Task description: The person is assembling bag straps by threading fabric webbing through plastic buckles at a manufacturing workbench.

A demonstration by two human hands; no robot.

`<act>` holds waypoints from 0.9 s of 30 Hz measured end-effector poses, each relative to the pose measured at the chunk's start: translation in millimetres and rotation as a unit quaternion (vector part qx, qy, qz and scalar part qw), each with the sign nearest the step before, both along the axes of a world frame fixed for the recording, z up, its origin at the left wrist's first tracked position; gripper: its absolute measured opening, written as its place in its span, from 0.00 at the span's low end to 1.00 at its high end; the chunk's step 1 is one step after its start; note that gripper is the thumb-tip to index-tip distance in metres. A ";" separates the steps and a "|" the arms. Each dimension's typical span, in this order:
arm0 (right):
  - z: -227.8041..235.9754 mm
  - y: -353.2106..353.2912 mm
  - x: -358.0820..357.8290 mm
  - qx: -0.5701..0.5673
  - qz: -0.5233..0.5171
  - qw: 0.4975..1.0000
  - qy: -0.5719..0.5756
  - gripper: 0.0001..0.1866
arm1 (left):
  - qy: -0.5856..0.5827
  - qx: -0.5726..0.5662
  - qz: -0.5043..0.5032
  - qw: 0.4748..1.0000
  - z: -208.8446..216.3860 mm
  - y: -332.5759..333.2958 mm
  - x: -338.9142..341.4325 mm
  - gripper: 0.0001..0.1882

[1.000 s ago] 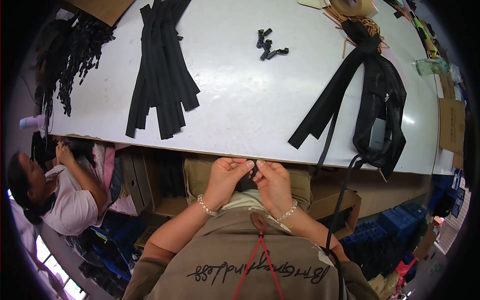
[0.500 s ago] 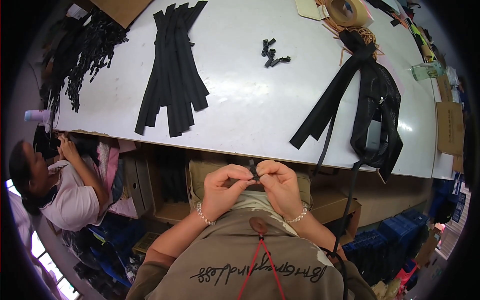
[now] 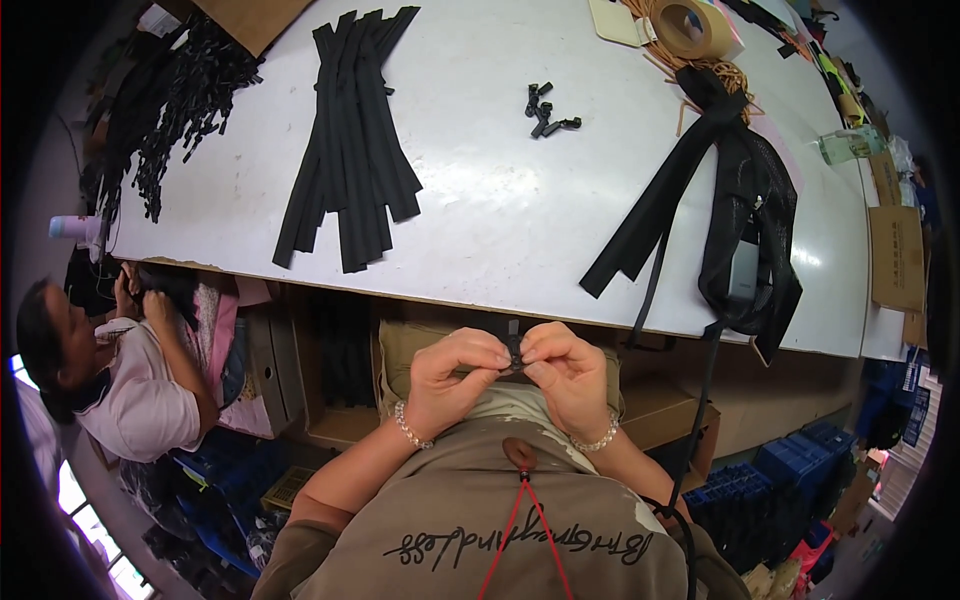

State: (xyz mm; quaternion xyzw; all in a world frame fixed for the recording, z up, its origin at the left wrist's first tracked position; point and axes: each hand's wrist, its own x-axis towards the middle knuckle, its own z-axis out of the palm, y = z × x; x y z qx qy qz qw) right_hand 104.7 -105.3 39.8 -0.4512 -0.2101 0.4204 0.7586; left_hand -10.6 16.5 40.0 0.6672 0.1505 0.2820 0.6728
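Observation:
Close in front of my body, just off the table's near edge, my left hand and my right hand meet fingertip to fingertip. Both pinch a small black piece that looks like a plastic fitting; part of it sticks up between the fingers, and the rest is covered by them. Several similar small black fittings lie in a loose cluster on the white table. Left of them is a bundle of long flat black straps.
Black straps and a mesh strap with a grey device rest at the table's right, its cable hanging over the edge. Behind are a tape roll and brown cord. Many black pieces hang at far left. A co-worker sits at left.
My fingers have shifted slightly on the black piece, and more of it now stands up above the fingertips. The co-worker's hands have moved a little.

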 end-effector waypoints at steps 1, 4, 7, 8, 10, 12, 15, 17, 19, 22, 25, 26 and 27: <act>0.5 -0.1 0.3 0.003 -0.002 1.000 -0.020 0.08 | 0.000 0.000 0.000 1.000 -0.7 -0.7 -0.4 0.08; 4.7 0.4 0.8 0.005 -0.002 0.999 -0.039 0.08 | 0.011 -0.039 0.001 0.999 -2.2 -2.4 -0.4 0.07; 9.0 0.4 0.8 -0.009 0.001 0.999 -0.036 0.08 | 0.031 -0.052 -0.002 0.998 -1.4 -3.5 1.4 0.05; 10.6 0.4 0.6 -0.021 0.003 0.999 -0.034 0.09 | 0.053 -0.035 -0.006 0.998 0.3 -3.3 1.3 0.05; 17.9 0.9 0.3 -0.042 0.000 0.999 -0.028 0.10 | 0.075 -0.019 -0.011 0.997 4.6 -2.2 1.8 0.05; 22.5 2.0 0.4 -0.063 -0.001 0.998 -0.022 0.11 | 0.129 0.026 -0.026 0.991 10.6 -0.6 0.9 0.05; 24.7 3.5 0.5 -0.094 0.017 0.994 -0.055 0.12 | 0.138 0.049 -0.027 0.989 14.4 -0.3 0.3 0.05; 24.9 3.5 -0.3 -0.112 0.017 0.992 -0.056 0.11 | 0.129 0.047 -0.023 0.990 16.6 -0.5 0.7 0.04; 22.6 1.7 -1.5 -0.115 0.014 0.992 -0.042 0.11 | 0.120 0.045 -0.019 0.992 18.7 -1.1 1.0 0.03; 18.2 0.1 -2.2 -0.110 0.009 0.994 -0.015 0.09 | 0.113 0.046 -0.016 0.992 20.3 -2.0 1.6 0.03; 14.7 -1.2 -2.8 -0.097 0.011 0.995 0.036 0.08 | 0.104 0.048 -0.016 0.993 20.1 -2.9 1.8 0.03; 14.4 -1.7 -3.2 -0.091 0.015 0.993 0.072 0.08 | 0.101 0.050 -0.015 0.994 19.9 -3.4 1.7 0.03; 15.3 -1.6 -4.4 -0.091 0.015 0.993 0.071 0.08 | 0.098 0.053 -0.013 0.994 19.8 -3.8 1.2 0.03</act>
